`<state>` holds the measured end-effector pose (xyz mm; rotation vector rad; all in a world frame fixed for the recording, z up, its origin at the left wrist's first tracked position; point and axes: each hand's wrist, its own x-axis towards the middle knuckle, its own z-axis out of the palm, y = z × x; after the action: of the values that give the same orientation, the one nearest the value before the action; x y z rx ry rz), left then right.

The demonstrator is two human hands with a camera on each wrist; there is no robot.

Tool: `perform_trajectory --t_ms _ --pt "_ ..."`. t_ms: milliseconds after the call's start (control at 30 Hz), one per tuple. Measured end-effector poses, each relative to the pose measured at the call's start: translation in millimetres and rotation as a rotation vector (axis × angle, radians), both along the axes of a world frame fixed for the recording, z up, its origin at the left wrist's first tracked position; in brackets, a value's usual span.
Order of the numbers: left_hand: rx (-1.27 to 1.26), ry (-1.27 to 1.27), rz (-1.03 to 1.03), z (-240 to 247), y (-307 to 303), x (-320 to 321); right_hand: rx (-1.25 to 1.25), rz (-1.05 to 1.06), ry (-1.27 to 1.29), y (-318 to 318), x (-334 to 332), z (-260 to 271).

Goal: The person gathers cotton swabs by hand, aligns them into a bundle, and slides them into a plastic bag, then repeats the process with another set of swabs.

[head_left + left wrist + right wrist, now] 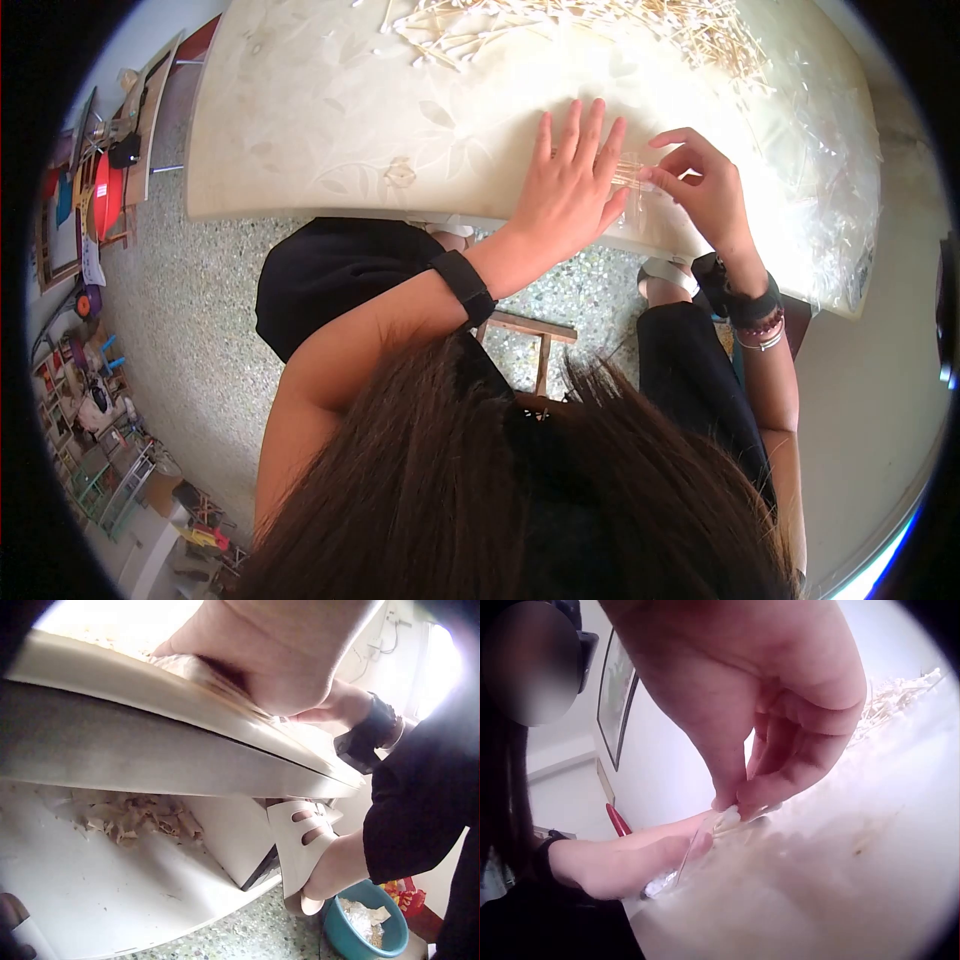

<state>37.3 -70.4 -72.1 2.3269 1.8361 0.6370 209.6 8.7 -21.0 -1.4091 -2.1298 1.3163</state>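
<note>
My left hand (572,190) lies with straight, spread fingers over a small clear plastic bag (637,208) near the table's front edge. Slim wooden cotton swabs (627,174) show inside the bag, between the two hands; the part beneath the left palm is hidden. At the bag's right end, my right hand (708,185) pinches the plastic between thumb and index finger, its other fingers curled. The right wrist view shows that pinch up close, with white swab tips (730,817) right at the fingertips. In the left wrist view the left hand (262,652) rests at the table edge.
A large loose heap of cotton swabs (600,30) spreads across the far side of the table (300,150). Crumpled clear plastic (825,220) covers the right end. Below, a shelf (90,885) holds scraps, and a teal bucket (352,937) stands on the floor.
</note>
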Motion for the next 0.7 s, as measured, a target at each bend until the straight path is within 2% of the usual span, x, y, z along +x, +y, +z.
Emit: perform_trajectory --t_ms 33,167,233,367,433,667,700 --pt "-0.001 0.000 0.001 -0.1 -0.3 -0.3 0.085 -0.005 -0.002 1.1 2.6 -2.4" --pt "-0.001 -0.003 0.001 0.8 0.1 0.2 0.064 -0.039 0.144 2.6 9.7 -6.0" --pt "-0.001 0.003 0.006 1.1 -0.6 -0.7 -0.204 -0.054 0.159 4.3 13.5 -4.1" --pt "-0.007 -0.001 0.017 0.5 -0.3 1.4 -0.264 -0.062 0.181 3.9 17.9 -4.7" --pt "-0.005 -0.003 0.020 0.8 0.0 1.9 -0.408 -0.082 0.230 3.4 20.3 -5.0" --pt "-0.001 -0.015 0.024 0.3 -0.4 1.9 -0.496 -0.065 0.214 10.1 18.2 2.0" --pt "0.001 -0.022 0.020 0.1 -0.3 2.0 -0.477 0.011 0.161 12.3 18.3 1.9"
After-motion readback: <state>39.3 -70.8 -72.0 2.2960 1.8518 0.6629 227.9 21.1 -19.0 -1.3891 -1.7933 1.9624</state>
